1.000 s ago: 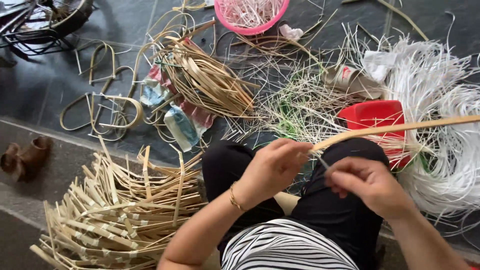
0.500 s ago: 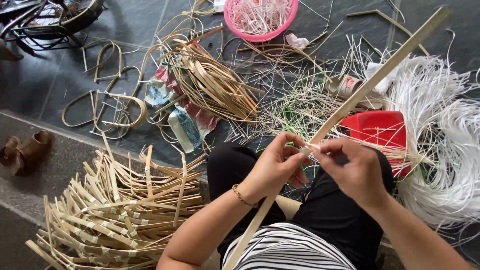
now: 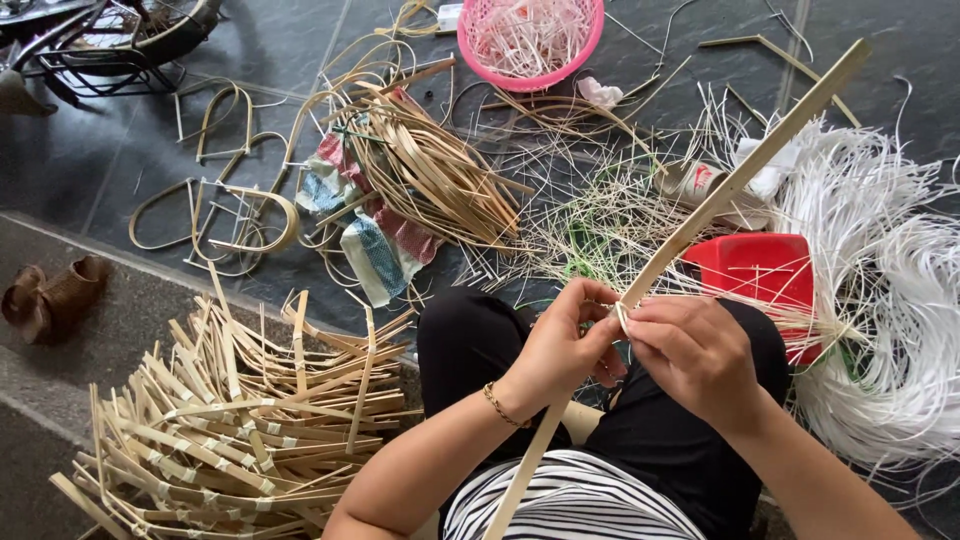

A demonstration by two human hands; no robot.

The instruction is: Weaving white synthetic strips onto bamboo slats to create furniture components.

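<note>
A long pale bamboo strip [image 3: 740, 180] runs diagonally from the upper right down past my lap. My left hand [image 3: 562, 348] grips it near its middle, above my black-trousered knees. Touching it from the right, my right hand [image 3: 697, 355] pinches a thin white plastic strand [image 3: 622, 318] against the strip right at the left hand's fingertips. Both hands meet at that spot. The strip's lower end passes under my left forearm and out of view at the bottom.
A heap of tied bamboo pieces [image 3: 230, 430] lies at my left. Bent bamboo strips [image 3: 430, 175], curved hoops [image 3: 215, 215], a cloth [image 3: 375, 250], a pink basket [image 3: 530, 35], a red container [image 3: 760, 275] and a mass of white strands [image 3: 890, 300] cover the floor ahead. Brown shoes [image 3: 50, 295] sit at far left.
The bamboo strip swung from nearly level to a steep diagonal, its far end now up and to the right. Both hands came together at its middle.
</note>
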